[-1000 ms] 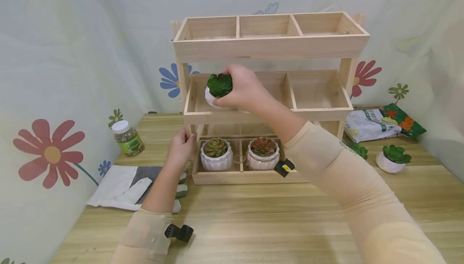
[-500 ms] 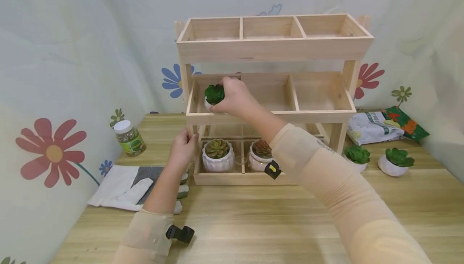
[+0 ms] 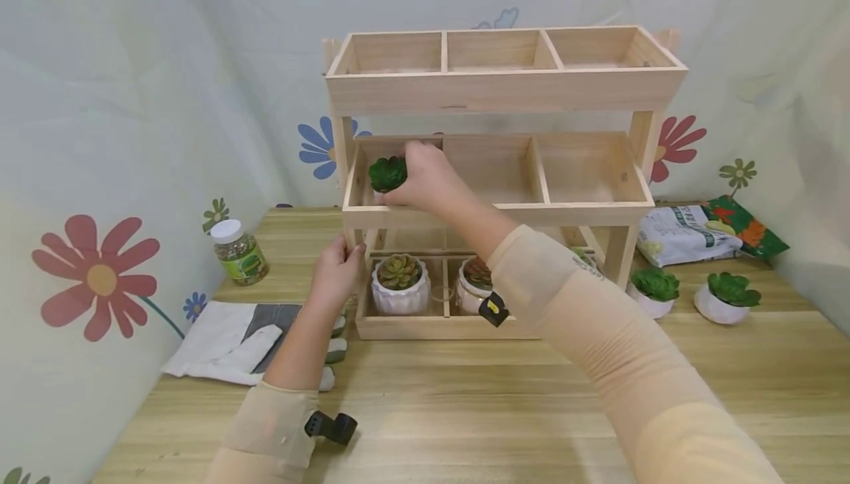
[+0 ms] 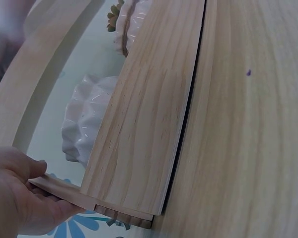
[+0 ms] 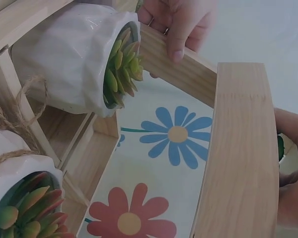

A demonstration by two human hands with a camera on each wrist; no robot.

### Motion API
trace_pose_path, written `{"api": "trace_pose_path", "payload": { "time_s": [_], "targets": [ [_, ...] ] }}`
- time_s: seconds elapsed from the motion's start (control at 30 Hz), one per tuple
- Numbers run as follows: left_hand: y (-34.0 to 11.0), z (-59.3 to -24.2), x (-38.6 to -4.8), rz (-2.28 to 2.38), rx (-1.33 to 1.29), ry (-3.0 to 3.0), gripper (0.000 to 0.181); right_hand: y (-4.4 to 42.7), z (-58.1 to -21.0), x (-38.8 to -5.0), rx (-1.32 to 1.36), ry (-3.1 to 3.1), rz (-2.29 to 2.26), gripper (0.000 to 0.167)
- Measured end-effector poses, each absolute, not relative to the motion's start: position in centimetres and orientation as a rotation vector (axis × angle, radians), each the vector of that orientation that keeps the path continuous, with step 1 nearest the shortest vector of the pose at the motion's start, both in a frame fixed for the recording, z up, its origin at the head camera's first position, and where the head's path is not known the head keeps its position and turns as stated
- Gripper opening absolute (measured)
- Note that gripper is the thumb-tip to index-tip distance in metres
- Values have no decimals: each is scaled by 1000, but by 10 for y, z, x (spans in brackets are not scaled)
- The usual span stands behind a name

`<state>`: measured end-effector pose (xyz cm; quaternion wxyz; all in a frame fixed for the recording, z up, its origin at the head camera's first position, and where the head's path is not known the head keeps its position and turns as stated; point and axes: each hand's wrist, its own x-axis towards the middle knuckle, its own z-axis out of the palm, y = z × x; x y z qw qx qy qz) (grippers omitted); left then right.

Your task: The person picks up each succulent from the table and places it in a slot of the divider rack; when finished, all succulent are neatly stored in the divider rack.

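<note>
The right hand [image 3: 428, 180] holds a green plant [image 3: 387, 173] in the left compartment [image 3: 378, 148] of the middle tier [image 3: 564, 215]; the left hand [image 3: 336, 271] grips a rack post [image 5: 186, 72]. Two plants [image 3: 401, 286] [image 3: 474, 294] already stand in the bottom tier [image 3: 401, 329]; two more plants [image 3: 655, 285] [image 3: 728, 292] on the worktop [image 3: 465, 417] seem left to place. A sleeve [image 3: 584, 299] hides this tier's right end, and the held pot's base is unseen.
</note>
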<state>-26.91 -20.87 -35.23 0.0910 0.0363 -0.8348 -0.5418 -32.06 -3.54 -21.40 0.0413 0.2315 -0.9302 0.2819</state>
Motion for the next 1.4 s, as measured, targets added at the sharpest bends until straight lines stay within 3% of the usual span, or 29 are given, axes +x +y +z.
{"api": "trace_pose_path", "payload": {
  "time_s": [0.43, 0.67, 1.1, 1.4],
  "targets": [
    [-210, -353, -272, -1588, 105, -2480, 34, -10, -214, -307, 837, -2743, 950, 92],
    [-209, -352, -269, -1586, 107, -2489, 35, 26, -216, -284, 823, -2652, 1058, 76],
    [-210, -353, -268, -1544, 106, -2501, 32, 100, -241, -239, 978, -2514, 1099, 62],
    [-207, -354, -269, -1543, 99, -2493, 31, 154, -252, -210, 827, -2605, 1107, 61]
  ]
}}
